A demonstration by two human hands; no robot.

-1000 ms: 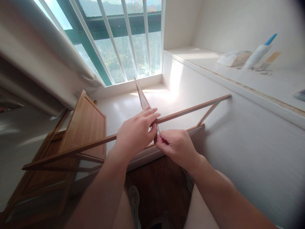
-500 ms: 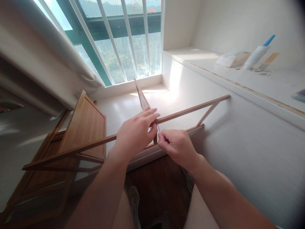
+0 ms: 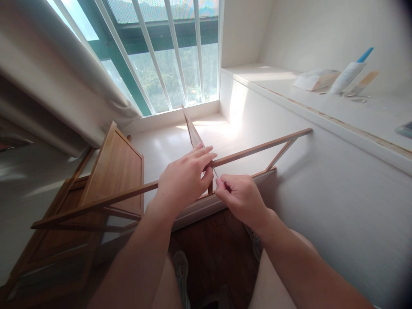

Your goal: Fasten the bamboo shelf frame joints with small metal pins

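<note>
A brown wooden frame (image 3: pixel 254 150) with a long bar spans the view from left to right, resting partly on the white ledge. My left hand (image 3: pixel 183 176) is wrapped over the bar near its middle, thumb below and fingers on top. Just right of it, my right hand (image 3: pixel 241 193) pinches a thin metal rod (image 3: pixel 216 173) that points up at the joint under the bar. The rod's other end is hidden in my fingers. Behind my left hand, a narrow wooden piece (image 3: pixel 190 126) slants up toward the window.
Slatted wooden panels (image 3: pixel 114 167) lean at the left beside a grey curtain (image 3: pixel 64 77). On the right shelf are a white tube with a blue tip (image 3: pixel 349 77), a plastic packet (image 3: pixel 315 80) and small metal parts. A barred window (image 3: pixel 174 64) lies ahead, dark floor (image 3: pixel 215 244) below.
My right hand has shifted very slightly right with the thin rod. My left hand keeps its grip on the bar, and the frame stays in place.
</note>
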